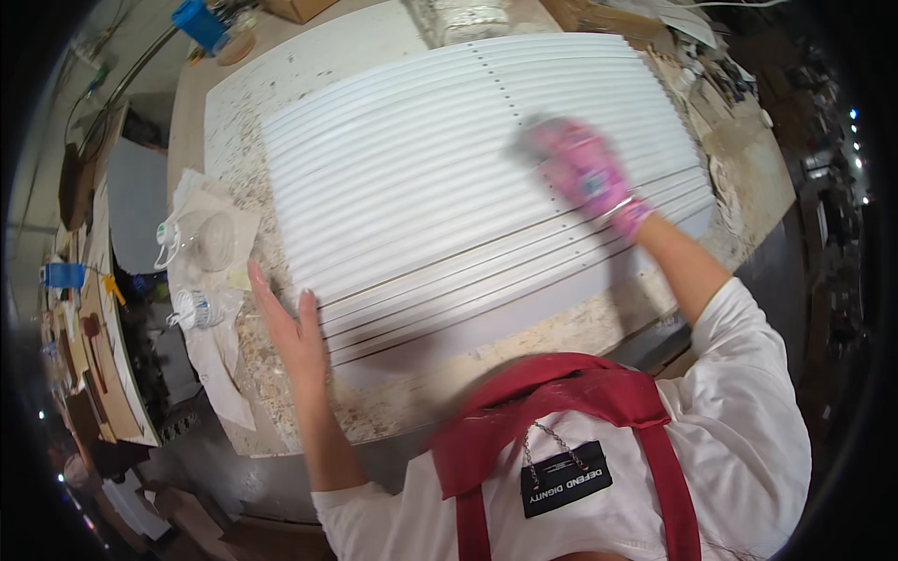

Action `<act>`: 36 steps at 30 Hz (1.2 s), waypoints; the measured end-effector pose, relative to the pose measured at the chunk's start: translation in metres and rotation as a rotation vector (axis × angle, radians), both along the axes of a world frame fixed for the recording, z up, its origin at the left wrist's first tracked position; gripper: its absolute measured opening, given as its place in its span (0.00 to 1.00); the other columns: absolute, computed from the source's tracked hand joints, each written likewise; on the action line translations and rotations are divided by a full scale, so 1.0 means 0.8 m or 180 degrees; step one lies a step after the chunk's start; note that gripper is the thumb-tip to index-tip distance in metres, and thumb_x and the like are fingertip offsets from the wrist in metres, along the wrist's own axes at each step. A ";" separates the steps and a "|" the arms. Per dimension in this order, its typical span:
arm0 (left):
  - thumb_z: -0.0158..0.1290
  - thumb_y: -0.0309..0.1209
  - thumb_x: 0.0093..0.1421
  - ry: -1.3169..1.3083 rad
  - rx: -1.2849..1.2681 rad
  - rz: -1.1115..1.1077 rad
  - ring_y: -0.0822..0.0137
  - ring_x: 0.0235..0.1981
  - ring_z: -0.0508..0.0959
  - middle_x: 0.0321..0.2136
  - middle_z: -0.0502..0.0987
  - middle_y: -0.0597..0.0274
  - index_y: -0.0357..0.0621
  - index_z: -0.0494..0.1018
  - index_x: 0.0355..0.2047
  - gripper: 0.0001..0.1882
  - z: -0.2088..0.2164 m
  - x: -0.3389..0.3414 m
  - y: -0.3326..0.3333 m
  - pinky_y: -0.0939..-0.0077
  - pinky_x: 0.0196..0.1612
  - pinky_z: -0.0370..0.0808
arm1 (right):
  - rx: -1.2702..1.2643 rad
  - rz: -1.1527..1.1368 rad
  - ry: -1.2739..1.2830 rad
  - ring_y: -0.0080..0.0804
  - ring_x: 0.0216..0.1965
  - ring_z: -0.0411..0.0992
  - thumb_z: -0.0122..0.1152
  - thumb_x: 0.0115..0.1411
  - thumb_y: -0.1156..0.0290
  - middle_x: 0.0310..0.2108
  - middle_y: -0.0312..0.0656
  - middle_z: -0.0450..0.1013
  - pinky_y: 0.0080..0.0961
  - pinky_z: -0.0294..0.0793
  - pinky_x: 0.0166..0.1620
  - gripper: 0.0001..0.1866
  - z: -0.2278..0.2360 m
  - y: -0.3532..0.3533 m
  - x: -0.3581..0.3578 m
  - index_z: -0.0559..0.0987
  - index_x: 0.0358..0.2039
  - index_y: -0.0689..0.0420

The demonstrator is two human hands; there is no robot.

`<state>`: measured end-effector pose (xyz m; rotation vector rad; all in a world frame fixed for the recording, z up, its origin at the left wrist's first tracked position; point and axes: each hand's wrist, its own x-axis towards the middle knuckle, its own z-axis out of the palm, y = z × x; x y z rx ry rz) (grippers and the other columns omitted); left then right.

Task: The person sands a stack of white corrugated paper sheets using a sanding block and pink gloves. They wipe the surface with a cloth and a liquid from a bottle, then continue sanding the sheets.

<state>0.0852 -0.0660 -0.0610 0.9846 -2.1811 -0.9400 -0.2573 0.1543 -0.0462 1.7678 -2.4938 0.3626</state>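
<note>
Nearest the body, the red apron (552, 383) sits close to the counter (383, 407), whose near strip, speckled and worn, is bare and gives the forearms some room. Just beyond it, at the near left corner of the white slats (393, 187), the bare left hand (297, 341) lies with its fingers pressed together and the thumb spread off toward the slat ends; whether the thumb actually bears on them I cannot tell. The slats lie side by side on a white board (229, 131) in the middle of the counter, the nearest few parted by dark gaps. Over their right half is the right hand (582, 170) in a pink glove, blurred, with something grey at its fingertips; how those fingers are set I cannot tell. This looks like rubbing or wiping, so light, even strokes along the slats would suit, the left hand steadying the ends so the loose near ones don't skew. To the left, a capped bottle (166, 241) and a second bottle (194, 310) crowd that side, so long strokes should stop short of them. Past the slats' far edge, a clear plastic bag (468, 17) and a blue container (198, 25) limit reach, though the far left board offers free space.
</note>
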 end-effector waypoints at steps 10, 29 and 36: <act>0.48 0.42 0.62 -0.1663 -0.1356 -0.0926 0.48 0.67 0.51 0.66 0.54 0.52 0.46 0.56 0.65 0.32 -0.013 -0.156 -0.023 0.52 0.66 0.46 | -0.0198 0.0564 0.0006 0.42 0.49 0.70 0.56 0.53 0.56 0.51 0.44 0.68 0.39 0.68 0.51 0.24 0.006 0.069 0.028 0.73 0.52 0.43; 0.40 0.45 0.66 -0.1552 -0.1618 -0.1052 0.48 0.65 0.54 0.65 0.57 0.54 0.46 0.60 0.62 0.28 -0.011 -0.170 -0.019 0.54 0.65 0.48 | 0.0491 -0.2329 0.0144 0.44 0.47 0.71 0.53 0.59 0.57 0.49 0.48 0.71 0.36 0.72 0.50 0.25 0.048 0.364 -0.298 0.70 0.56 0.49; 0.41 0.44 0.66 -0.1573 -0.1558 -0.1086 0.47 0.65 0.54 0.65 0.57 0.53 0.45 0.61 0.62 0.27 -0.008 -0.168 -0.016 0.54 0.64 0.49 | -0.1177 0.0238 -0.0028 0.40 0.45 0.72 0.51 0.56 0.67 0.43 0.42 0.71 0.43 0.73 0.44 0.12 -0.024 0.035 -0.032 0.73 0.41 0.49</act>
